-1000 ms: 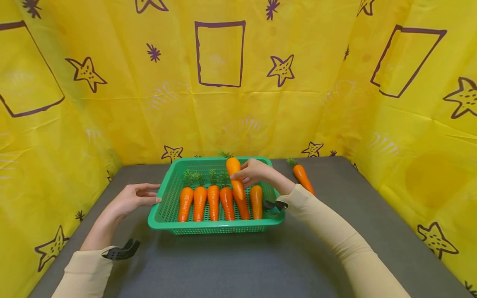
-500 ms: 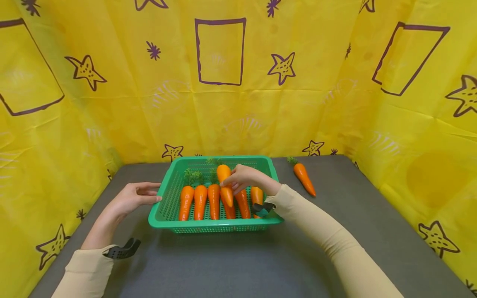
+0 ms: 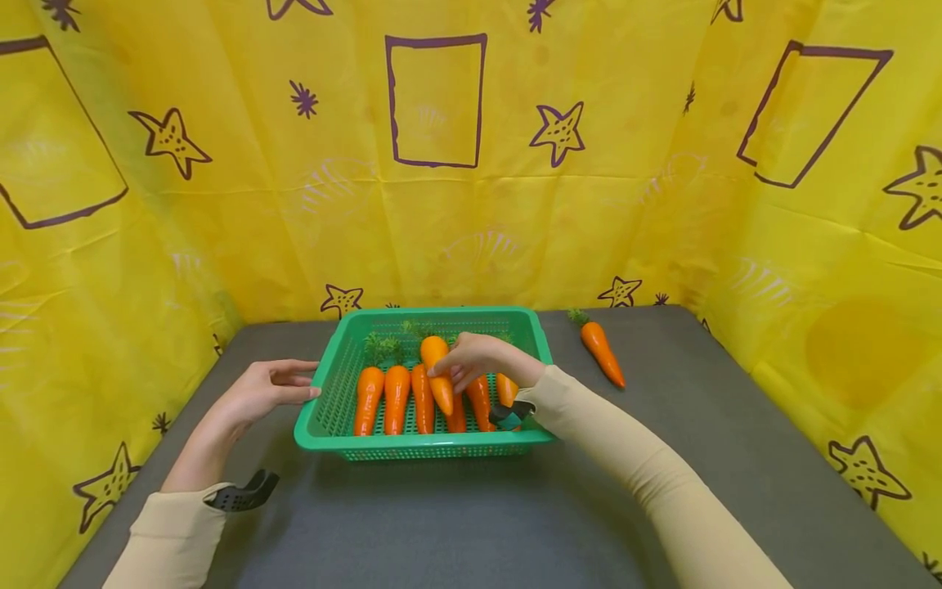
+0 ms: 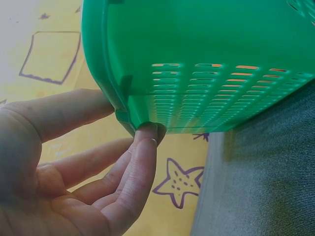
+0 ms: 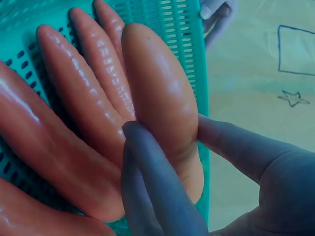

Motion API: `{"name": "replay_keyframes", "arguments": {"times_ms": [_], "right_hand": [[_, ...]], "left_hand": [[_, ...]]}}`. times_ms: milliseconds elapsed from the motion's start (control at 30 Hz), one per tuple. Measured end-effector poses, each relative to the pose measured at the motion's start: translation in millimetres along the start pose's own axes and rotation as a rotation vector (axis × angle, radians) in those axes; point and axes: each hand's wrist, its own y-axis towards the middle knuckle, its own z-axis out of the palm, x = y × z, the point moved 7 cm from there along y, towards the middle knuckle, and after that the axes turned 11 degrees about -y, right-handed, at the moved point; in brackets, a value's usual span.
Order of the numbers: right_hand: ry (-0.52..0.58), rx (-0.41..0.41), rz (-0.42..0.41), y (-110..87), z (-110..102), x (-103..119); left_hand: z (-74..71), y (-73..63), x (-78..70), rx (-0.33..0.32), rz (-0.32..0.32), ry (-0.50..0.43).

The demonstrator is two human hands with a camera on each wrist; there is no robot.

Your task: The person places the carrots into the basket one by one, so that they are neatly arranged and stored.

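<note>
A green plastic basket with slotted walls holds a row of orange carrots with leafy green tops. My right hand pinches one lighter orange carrot between thumb and fingers, tilted above the row. In the right wrist view this carrot lies between the thumb and fingertips, close over the others. At the basket's left side, my left hand grips the rim. The left wrist view has the hand's thumb at the rim and its fingertips against the wall below.
One more carrot lies on the grey tabletop, right of the basket. Yellow patterned cloth encloses the back and both sides. Each wrist wears a dark strap mount.
My right hand has moved left and lower with its carrot, from over the right part of the row to its middle. The left hand stays at the basket rim.
</note>
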Motion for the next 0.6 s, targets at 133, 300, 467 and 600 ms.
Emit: {"name": "replay_keyframes", "arguments": {"times_ms": [133,300,467,600], "right_hand": [[-0.006,0.032,0.015,2.6,4.2,-3.3],[0.005,0.047,0.027,5.3,6.4,-5.8],[0.025,0.065,0.039,1.7,3.9,-4.6],[0.031,0.059,0.042,-3.7,-3.4,-5.3]], "left_hand": [[0.4,1.1,0.2,0.001,-0.004,0.008],[0.1,1.9,-0.2,-0.003,-0.007,0.025],[-0.6,1.7,0.1,-0.009,-0.011,0.029],[-0.4,0.9,0.2,-0.010,-0.010,0.019]]}}
